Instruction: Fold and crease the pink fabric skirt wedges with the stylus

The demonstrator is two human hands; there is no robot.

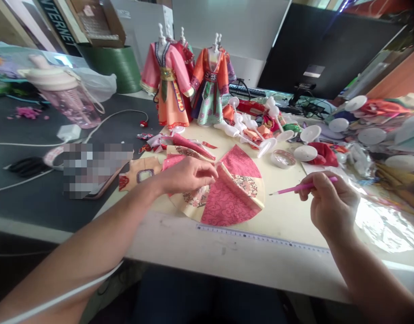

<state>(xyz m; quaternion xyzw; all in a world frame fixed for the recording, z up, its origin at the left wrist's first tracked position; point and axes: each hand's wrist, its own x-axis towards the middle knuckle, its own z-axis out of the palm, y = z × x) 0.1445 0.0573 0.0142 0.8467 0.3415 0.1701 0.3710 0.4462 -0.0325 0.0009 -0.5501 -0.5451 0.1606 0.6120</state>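
Observation:
My left hand (189, 176) lies over a round, fan-shaped piece of patterned fabric (227, 204) with deep pink, cream and floral panels. Its fingers are curled at the inner end of a raised fold in this fabric; the exact grip is partly hidden. In my right hand (331, 202) is a slim pink pencil-shaped tool (304, 186), held near its rear end. The fine dark tip points left, just off the fabric's right edge. Beside my left hand is a small peach garment piece (141, 171). Pink fabric scraps (189, 146) lie just beyond it.
A ruler strip (243, 235) lies along the front edge of the table. Small dressed figures (210, 85) stand at the back. White stands (306, 153) and cloth crowd the right. A phone (98, 173), a charger (69, 132) and a pink bottle (63, 94) occupy the left.

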